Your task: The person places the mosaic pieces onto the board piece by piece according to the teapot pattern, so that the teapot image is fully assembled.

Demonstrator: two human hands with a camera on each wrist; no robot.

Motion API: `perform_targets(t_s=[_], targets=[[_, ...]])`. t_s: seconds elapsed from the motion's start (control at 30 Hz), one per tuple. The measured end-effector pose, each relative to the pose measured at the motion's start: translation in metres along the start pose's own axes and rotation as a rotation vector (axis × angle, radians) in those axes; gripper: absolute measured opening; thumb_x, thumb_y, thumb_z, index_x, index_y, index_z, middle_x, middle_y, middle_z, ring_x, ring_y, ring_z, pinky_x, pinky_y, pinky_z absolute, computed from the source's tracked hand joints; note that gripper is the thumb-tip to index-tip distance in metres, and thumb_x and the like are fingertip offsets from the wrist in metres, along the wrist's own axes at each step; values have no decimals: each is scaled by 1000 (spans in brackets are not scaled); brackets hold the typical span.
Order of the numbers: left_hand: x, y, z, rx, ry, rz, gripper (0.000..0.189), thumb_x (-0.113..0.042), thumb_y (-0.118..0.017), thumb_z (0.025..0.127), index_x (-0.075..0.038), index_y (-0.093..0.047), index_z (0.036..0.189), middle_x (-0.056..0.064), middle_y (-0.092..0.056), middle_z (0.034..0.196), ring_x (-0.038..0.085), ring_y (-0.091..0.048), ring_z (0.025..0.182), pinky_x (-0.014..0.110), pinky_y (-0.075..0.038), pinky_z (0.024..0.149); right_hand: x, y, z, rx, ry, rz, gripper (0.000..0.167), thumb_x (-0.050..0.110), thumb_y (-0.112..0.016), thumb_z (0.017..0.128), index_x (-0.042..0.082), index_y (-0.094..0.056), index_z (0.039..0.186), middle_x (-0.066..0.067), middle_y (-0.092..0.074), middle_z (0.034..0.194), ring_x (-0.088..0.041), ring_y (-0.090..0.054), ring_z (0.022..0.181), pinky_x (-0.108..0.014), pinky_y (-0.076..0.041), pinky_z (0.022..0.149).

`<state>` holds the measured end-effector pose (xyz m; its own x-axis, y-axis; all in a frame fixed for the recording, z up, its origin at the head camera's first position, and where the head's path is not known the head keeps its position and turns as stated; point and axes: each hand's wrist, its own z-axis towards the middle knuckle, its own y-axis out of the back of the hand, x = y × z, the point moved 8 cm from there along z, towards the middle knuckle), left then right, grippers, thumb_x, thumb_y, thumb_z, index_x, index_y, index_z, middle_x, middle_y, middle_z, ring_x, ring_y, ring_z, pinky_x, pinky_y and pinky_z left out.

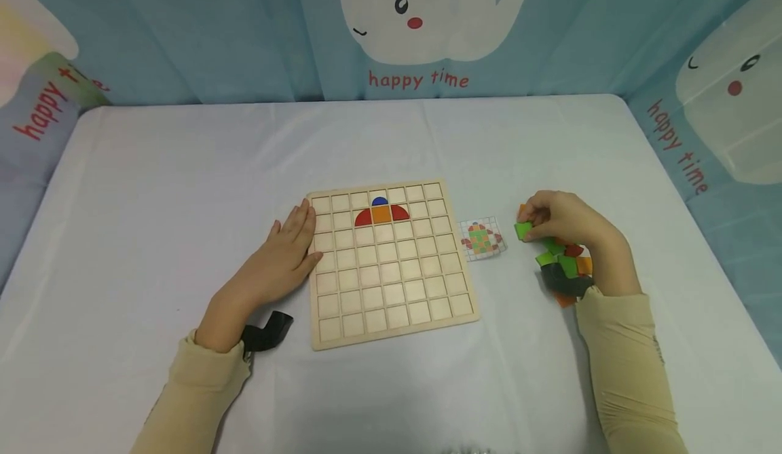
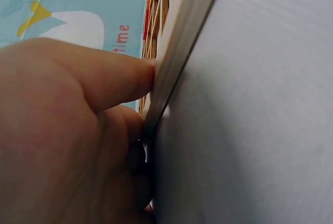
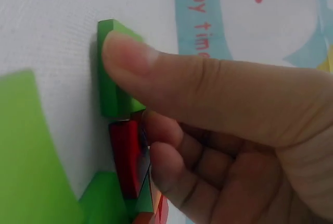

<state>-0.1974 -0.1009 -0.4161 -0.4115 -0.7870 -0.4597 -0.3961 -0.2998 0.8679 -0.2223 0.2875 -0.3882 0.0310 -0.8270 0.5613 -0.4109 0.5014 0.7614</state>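
A wooden grid board [image 1: 391, 335] lies on the table with a blue half-round piece [image 1: 380, 201], an orange square [image 1: 381, 214] and two red rounded pieces [image 1: 363, 218] in its upper cells. My left hand [image 1: 277, 260] rests along the board's left edge, fingers extended; the left wrist view has the thumb [image 2: 122, 75] against the board's side [image 2: 174, 47]. Over at the right, my right hand [image 1: 565, 220] pinches a green square tile [image 1: 522, 231] between thumb and fingers. The thumb covers part of this green tile [image 3: 107, 91] in the right wrist view.
Below the right hand lies a pile of green, red and orange pieces [image 1: 568, 264], partly hidden by the black wrist camera [image 1: 565, 281]. A small printed pattern card [image 1: 482, 238] sits just right of the board. Another black wrist camera [image 1: 269, 332] is on the left wrist.
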Motion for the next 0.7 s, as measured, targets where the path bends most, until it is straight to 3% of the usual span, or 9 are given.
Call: perform_targets(t_s=[0.33, 0.7], targets=[[1, 5, 1, -18, -3, 3, 69, -24, -42, 101, 8, -2, 147, 21, 7, 155, 36, 4, 142, 57, -3, 111, 5, 2, 3, -2, 21, -32, 21, 6, -79, 75, 6, -62, 87, -4, -60, 79, -20, -52, 73, -25, -43, 60], [0, -1, -1, -4, -10, -32, 69, -22, -43, 101, 9, -2, 147, 21, 6, 155, 36, 5, 142, 57, -1, 111, 0, 4, -4, -29, 17, 122, 15, 8, -74, 82, 0, -64, 90, -9, -63, 87, -16, -56, 75, -22, -47, 64]])
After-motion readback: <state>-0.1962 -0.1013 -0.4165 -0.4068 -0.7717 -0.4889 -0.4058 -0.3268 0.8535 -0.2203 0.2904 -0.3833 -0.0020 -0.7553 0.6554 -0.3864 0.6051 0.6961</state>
